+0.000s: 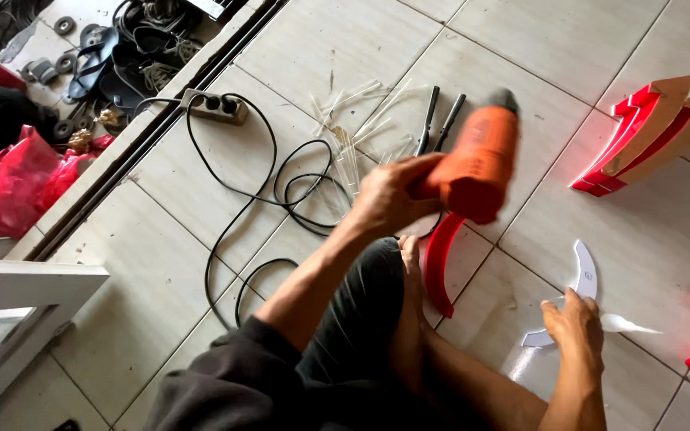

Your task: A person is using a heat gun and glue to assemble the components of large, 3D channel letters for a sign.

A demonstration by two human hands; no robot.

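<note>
Left hand point(393, 195) fingers clenched around orange heat gun point(477, 164), raised over floor tiles point(161, 239), blurred. Right hand point(575, 323) fingers spread, released, pressing white crescent piece point(583, 275) on floor. Red curved strip point(439, 259) by foot; black cord point(281, 191) nearby.

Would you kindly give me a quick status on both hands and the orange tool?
Left hand gripping orange tool, raised over floor. Right hand pressing white crescent piece to tile. Black cord looped nearby.

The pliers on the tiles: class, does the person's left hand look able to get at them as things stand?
Probably not at once: the left hand is full, gripping an orange power tool that partly covers the pliers; it would need to put it down first.
</note>
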